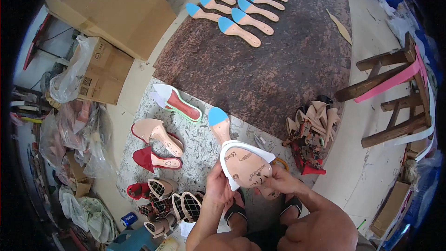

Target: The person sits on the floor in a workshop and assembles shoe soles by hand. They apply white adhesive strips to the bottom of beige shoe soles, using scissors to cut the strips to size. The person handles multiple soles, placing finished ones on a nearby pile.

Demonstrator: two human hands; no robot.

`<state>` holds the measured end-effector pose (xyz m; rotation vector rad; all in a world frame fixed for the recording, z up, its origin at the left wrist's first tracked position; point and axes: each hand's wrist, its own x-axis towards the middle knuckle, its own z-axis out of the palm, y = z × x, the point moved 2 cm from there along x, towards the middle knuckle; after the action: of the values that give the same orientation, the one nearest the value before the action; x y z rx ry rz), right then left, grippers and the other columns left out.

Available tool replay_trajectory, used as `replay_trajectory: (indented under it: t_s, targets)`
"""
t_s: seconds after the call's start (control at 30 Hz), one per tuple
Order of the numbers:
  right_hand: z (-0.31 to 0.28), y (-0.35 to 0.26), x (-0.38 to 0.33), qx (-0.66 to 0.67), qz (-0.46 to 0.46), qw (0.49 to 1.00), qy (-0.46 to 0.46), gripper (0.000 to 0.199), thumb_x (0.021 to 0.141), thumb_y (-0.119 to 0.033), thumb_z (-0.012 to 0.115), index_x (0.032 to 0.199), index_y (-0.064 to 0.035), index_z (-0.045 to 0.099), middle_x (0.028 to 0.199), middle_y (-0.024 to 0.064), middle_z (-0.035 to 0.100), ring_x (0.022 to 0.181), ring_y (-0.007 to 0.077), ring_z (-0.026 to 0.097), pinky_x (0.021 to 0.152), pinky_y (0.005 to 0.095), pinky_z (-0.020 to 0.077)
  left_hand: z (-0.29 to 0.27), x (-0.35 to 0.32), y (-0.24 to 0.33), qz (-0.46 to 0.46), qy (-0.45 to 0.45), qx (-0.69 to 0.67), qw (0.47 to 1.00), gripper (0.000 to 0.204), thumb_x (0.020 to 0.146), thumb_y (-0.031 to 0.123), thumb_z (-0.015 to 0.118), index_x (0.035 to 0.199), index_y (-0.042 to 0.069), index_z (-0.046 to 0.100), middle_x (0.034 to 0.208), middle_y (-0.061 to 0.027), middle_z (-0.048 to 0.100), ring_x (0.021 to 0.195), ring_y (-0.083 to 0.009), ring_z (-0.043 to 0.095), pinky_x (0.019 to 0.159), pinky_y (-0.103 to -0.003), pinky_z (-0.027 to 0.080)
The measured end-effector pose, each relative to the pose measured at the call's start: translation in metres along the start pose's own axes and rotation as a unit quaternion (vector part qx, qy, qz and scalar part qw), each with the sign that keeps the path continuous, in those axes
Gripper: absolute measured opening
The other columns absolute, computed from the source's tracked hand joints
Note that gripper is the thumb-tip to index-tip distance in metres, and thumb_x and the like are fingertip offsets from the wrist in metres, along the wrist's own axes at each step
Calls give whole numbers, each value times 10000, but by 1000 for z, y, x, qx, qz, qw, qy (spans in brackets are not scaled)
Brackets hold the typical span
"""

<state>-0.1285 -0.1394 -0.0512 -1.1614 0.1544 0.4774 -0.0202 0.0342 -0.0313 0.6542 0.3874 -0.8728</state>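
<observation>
In front of my body I hold a beige insole (246, 165) with dark printed marks across it. A white strip (226, 151) curves round its upper edge, and both its ends stick out. My left hand (216, 184) grips the left edge of the piece, its fingers partly hidden behind it. My right hand (282, 181) pinches the lower right edge. Just beyond the strip, a blue-tipped insole (219, 123) lies on the scuffed board. Farther left on the board rest a green-edged sole with a pale pointed toe (179, 104), a beige mule (160, 137) and a red mule (158, 160).
Several blue-tipped insoles (246, 32) lie on the brown mat (288, 69) at the far side. Shoes stand in a pile (309, 135) at right and a cluster (162, 202) at lower left. A wooden stool (395, 93) stands right, cardboard boxes (109, 11) left.
</observation>
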Motion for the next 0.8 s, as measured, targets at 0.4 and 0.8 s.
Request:
replay_trajectory:
  t_s: [0.4, 0.8]
  targets:
    - [80, -37, 169, -399, -214, 892, 6, 472, 809, -40, 593, 1280, -47, 559, 1036, 202, 565, 972, 389, 548, 819, 442, 450, -42, -144, 107, 370, 29, -123, 920, 547, 992, 400, 493, 1398, 36, 440, 1362, -197, 533, 1241, -384, 530, 1007, -549, 483]
    - [159, 16, 252, -482, -296, 803, 188, 451, 757, -248, 759, 1120, -23, 613, 1113, 210, 529, 1080, 380, 502, 922, 485, 410, -72, -220, 49, 381, 63, -282, 878, 608, 834, 55, 503, 1419, 216, 455, 1494, -253, 344, 1386, -477, 311, 1066, -728, 269]
